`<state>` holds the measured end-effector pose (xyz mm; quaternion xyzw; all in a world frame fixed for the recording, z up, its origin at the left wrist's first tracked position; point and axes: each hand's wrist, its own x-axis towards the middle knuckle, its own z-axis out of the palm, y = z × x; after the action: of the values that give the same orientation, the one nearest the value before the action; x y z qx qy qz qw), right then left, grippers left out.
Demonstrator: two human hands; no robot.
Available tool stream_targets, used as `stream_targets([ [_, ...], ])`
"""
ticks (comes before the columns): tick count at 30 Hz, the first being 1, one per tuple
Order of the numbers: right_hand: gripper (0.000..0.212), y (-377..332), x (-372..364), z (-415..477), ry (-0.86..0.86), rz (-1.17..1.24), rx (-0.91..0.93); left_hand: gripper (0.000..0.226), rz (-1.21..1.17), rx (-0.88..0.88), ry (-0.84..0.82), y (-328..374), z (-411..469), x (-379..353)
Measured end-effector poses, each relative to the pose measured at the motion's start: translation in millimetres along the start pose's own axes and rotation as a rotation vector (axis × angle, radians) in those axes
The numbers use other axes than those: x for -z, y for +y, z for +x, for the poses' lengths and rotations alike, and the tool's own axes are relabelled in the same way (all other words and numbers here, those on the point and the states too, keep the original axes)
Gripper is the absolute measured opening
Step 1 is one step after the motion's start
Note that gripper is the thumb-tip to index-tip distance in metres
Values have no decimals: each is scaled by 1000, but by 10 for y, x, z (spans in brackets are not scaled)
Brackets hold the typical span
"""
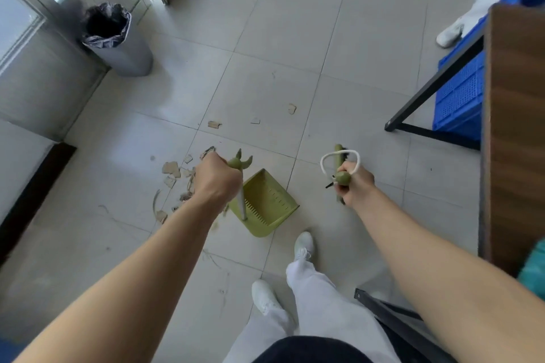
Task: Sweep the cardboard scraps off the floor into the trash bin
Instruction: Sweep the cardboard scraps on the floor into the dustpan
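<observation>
My left hand grips the upright handle of a green dustpan, which stands on the tiled floor just ahead of my feet. My right hand grips the green top of a broom handle with a white cord loop; the broom's head is mostly hidden behind my hand. A heap of cardboard scraps lies on the floor left of the dustpan, partly hidden by my left hand. Three loose scraps lie farther ahead. The grey trash bin with a dark liner stands at the far left by the wall.
A wooden table with black metal legs stands on the right, a blue plastic crate beneath it. Another person's white shoe shows at the upper right. Chair legs stand at the top. A wall and door frame run along the left.
</observation>
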<state>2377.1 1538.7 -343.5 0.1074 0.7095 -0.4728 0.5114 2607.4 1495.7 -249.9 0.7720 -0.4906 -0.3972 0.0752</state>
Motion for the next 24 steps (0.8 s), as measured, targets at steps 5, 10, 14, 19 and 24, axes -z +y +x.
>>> stream_targets([
  [5,33,-368,245,458,12,69,-33,19,9,-39,-28,395,236,-231],
  [10,30,-471,108,667,-100,85,-141,26,26,-34,-35,768,411,-430],
  [14,31,-485,-133,712,-166,68,-168,9,45,-36,-28,997,552,-563],
  [19,11,-775,-158,858,-155,89,-173,9,28,-65,-46,1268,679,-671],
  [24,12,-987,-40,941,-109,102,-83,10,32,-97,-60,1546,768,-693],
])
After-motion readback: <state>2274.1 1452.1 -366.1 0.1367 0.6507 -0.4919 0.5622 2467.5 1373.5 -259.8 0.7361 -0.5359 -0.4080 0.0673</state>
